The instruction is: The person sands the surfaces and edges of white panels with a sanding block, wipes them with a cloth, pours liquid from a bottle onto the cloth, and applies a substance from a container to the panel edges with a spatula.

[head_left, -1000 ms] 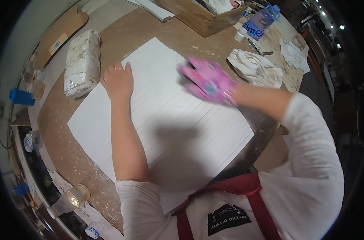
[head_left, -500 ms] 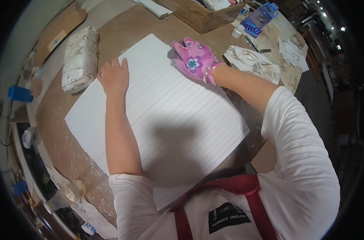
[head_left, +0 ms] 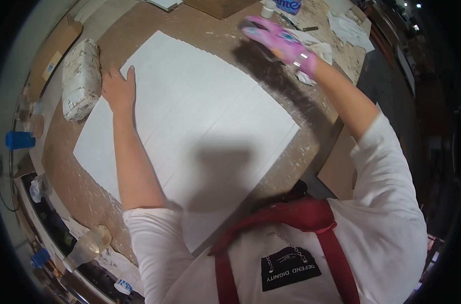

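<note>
A large white sheet (head_left: 190,96) with faint parallel lines lies flat on the brown worktable. My bare left hand (head_left: 118,92) rests at the sheet's far left edge, fingers spread and thumb apart, holding nothing. My right hand (head_left: 277,41), in a pink flowered glove, is past the sheet's far right edge, casting a dark shadow on the table. It is blurred, but its thumb and fingers look apart and I see nothing held in them. Behind the glove lies a crumpled white cloth (head_left: 322,50), partly hidden by it.
A white wrapped block (head_left: 82,78) stands beside my left hand. Around the table's edge are a cardboard box (head_left: 220,6), a blue-labelled bottle (head_left: 289,5), a small white bottle (head_left: 268,9), a blue cup (head_left: 20,140) and a clear bottle (head_left: 91,245).
My right hand has moved off the sheet, away to the right. My left hand stays at the sheet's left edge. The view has shifted, and the sheet's lines look fainter.
</note>
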